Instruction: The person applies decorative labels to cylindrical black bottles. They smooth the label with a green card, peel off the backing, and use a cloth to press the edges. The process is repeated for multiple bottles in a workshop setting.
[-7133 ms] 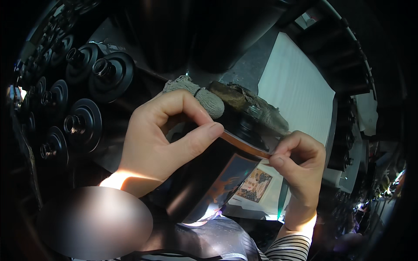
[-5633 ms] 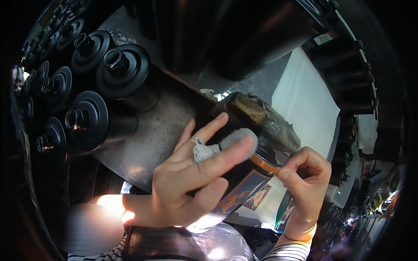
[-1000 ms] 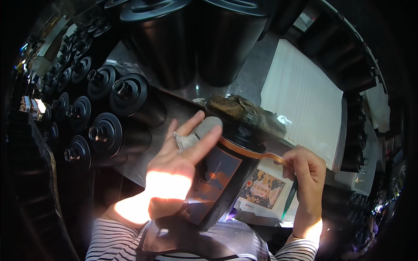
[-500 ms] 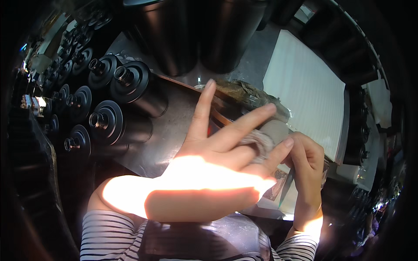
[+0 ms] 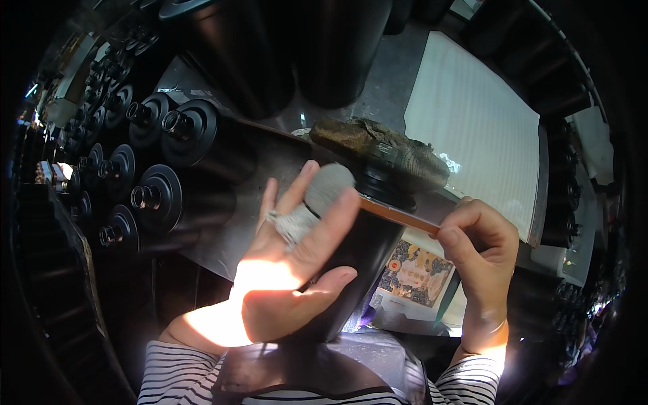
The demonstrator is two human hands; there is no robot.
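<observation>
My right hand [image 5: 482,253] pinches the right end of a flat orange-brown strip [image 5: 398,217] between thumb and fingers. The strip runs left across a black metal canister [image 5: 361,253], which leans between my arms. A narrow dark-green pointed piece [image 5: 447,300] hangs below my right hand; what holds it is unclear. My left hand [image 5: 290,263] is spread beside the canister, with grey cloth [image 5: 327,189] wrapped round one finger. Its fingertips are near the strip's left end, whose exact end is hidden. Just beyond, the canister's dark round shoulder [image 5: 385,185] lies against a worn brown rag bundle [image 5: 378,145].
Several black canisters with threaded necks [image 5: 158,196] stand at the left. Larger black cylinders [image 5: 331,54] rise at the far side. A stack of white sheets [image 5: 472,128] lies right of the rag. A printed card [image 5: 415,273] sits near my right wrist.
My left hand has moved left and turned, its palm side now showing more. The strip and canister, largely hidden before, are now in view. My right hand has shifted slightly right.
</observation>
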